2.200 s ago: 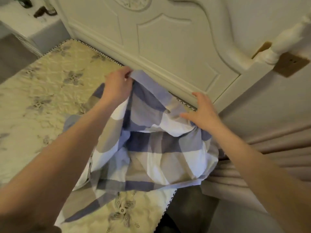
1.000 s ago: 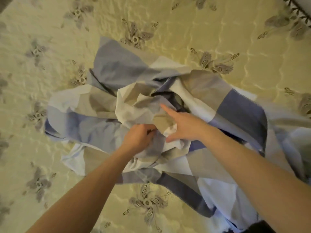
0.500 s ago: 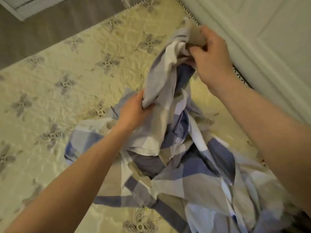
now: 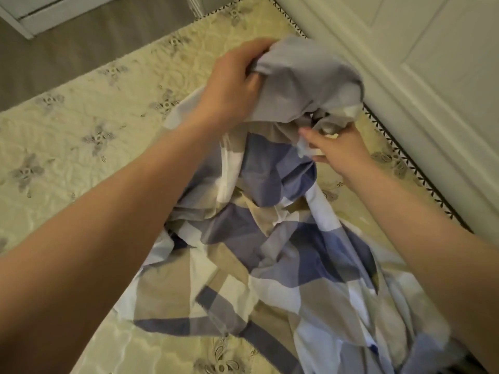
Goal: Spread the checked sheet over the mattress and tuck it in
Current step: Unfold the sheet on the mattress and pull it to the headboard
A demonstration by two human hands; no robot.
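Note:
The checked sheet (image 4: 270, 252), in blue, beige and white squares, lies crumpled in a heap on the cream quilted mattress (image 4: 81, 147) near the headboard. My left hand (image 4: 232, 85) grips a raised grey-blue bunch of the sheet and holds it above the mattress. My right hand (image 4: 334, 149) is lower and to the right; its fingers pinch a fold of the sheet just under that bunch. The lower part of the sheet trails off the mattress edge at the bottom right.
A white panelled headboard (image 4: 405, 76) runs along the right of the mattress. Grey floor (image 4: 67, 55) shows at the upper left, with white furniture (image 4: 40, 12) at the top edge.
My left hand has gone up from the middle of the heap to grip the raised bunch. My right hand has let go of the top and dropped to a lower fold.

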